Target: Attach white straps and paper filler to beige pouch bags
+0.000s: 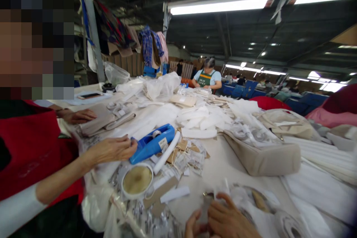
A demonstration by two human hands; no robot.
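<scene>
My left hand (194,227) and my right hand (230,220) meet at the bottom edge of the view, low over the table. Their fingers are curled together on a pale, thin piece (205,205) that stands up between them. What the piece is I cannot make out. White fabric and clear wrapping (252,202) lie just to the right of my right hand. A white strip (174,194) and a round white tin with a tan pad (137,180) lie to the left of my hands.
A co-worker in red sits at the left, one hand (113,149) at a blue tape dispenser (152,143), the other (79,116) on folded beige cloth. A beige bag (263,156), white fabric heaps (203,119) and paper tags (185,152) cover the table. Another person (208,78) works at the far end.
</scene>
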